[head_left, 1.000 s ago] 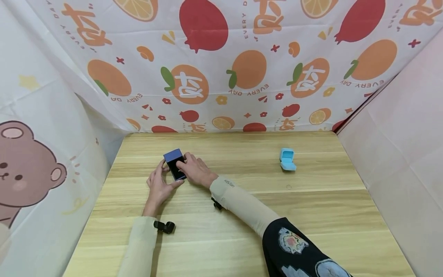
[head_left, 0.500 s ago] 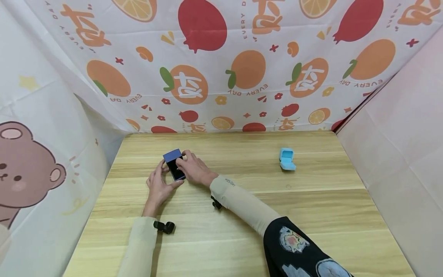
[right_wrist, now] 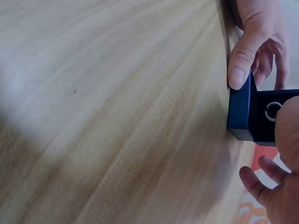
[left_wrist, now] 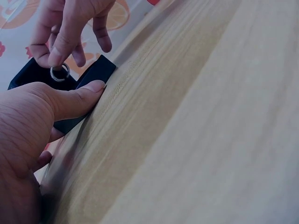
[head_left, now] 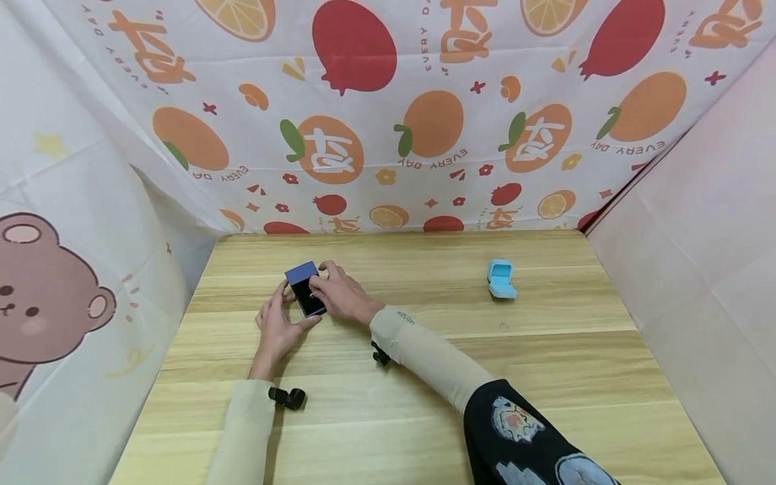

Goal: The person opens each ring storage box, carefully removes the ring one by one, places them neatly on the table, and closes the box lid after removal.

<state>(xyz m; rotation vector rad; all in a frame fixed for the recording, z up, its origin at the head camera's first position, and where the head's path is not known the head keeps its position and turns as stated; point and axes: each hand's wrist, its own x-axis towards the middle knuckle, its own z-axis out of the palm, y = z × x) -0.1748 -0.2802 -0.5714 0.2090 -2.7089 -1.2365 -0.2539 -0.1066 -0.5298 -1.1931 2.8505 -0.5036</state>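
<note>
A dark blue ring box (head_left: 302,273) stands open on the wooden table, its lid raised. My left hand (head_left: 279,331) holds it from the left, thumb (left_wrist: 86,93) on the near edge and the other fingers round the far side. Above the dark inside of the box, my right hand (head_left: 342,295) pinches a silver ring (left_wrist: 57,80) between thumb and a finger. The ring (right_wrist: 266,113) looks set with small stones. Whether it still touches the box's lining, I cannot tell. The right hand's other fingers spread away from the box.
A small light blue ring box (head_left: 502,289) stands open at the right rear of the table (head_left: 424,377). Behind the table hangs a fruit-print cloth (head_left: 388,135); pale cloths hang at both sides. Each wrist wears a small black camera (head_left: 295,399).
Both hands, the dark blue box and the ring keep nearly the same place. The head view has shifted very slightly.
</note>
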